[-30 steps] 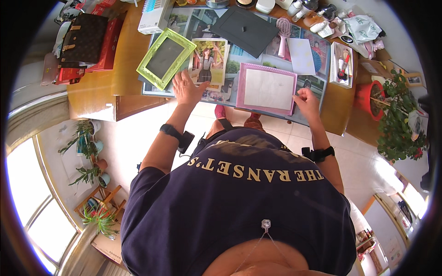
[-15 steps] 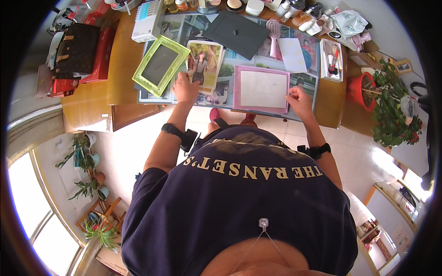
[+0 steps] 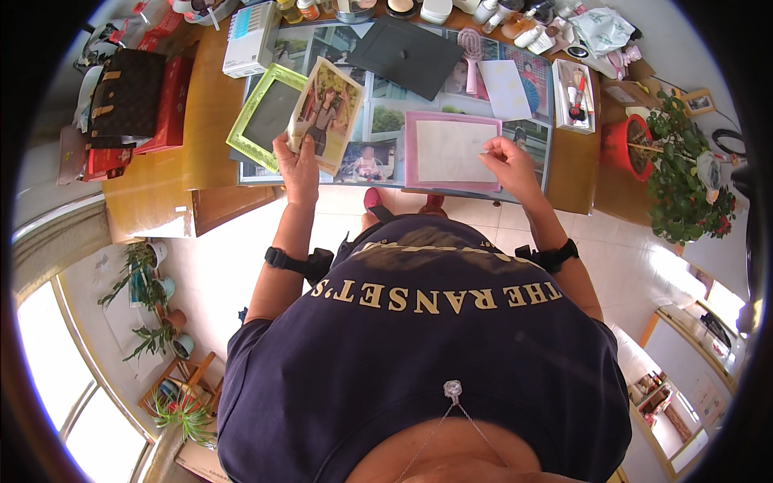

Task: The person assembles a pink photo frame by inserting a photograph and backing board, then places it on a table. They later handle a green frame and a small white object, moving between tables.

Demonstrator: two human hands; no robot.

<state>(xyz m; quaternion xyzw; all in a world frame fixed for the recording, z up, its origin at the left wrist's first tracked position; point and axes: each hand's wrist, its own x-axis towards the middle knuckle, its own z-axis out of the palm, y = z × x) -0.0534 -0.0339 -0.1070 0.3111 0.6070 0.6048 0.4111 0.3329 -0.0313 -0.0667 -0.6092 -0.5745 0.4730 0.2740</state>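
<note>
My left hand (image 3: 298, 171) is closed on a photo print (image 3: 331, 113) of a standing person, gripping its lower left edge and holding it tilted. The print partly covers a bright green picture frame (image 3: 241, 129) lying on the desk. Over the right edge of a pink picture frame (image 3: 412, 149) is my right hand (image 3: 515, 165), its fingers bent and brought together. Their tips lie above the white sheet (image 3: 451, 154) inside that frame; whether they pinch anything is too small to tell. A dark frame backing board (image 3: 415, 60) lies farther back.
Behind the frames lie a pink hairbrush (image 3: 471, 60) and a pale card (image 3: 506, 90). A white box of small tools (image 3: 574, 97) stands at right, near a red plant pot (image 3: 626, 149). Bottles and jars line the back; a brown handbag (image 3: 125, 97) sits at left.
My left hand has lifted the photo print off the desk and moved slightly left with it. My right hand has shifted left from the pink frame's edge to over the white sheet.
</note>
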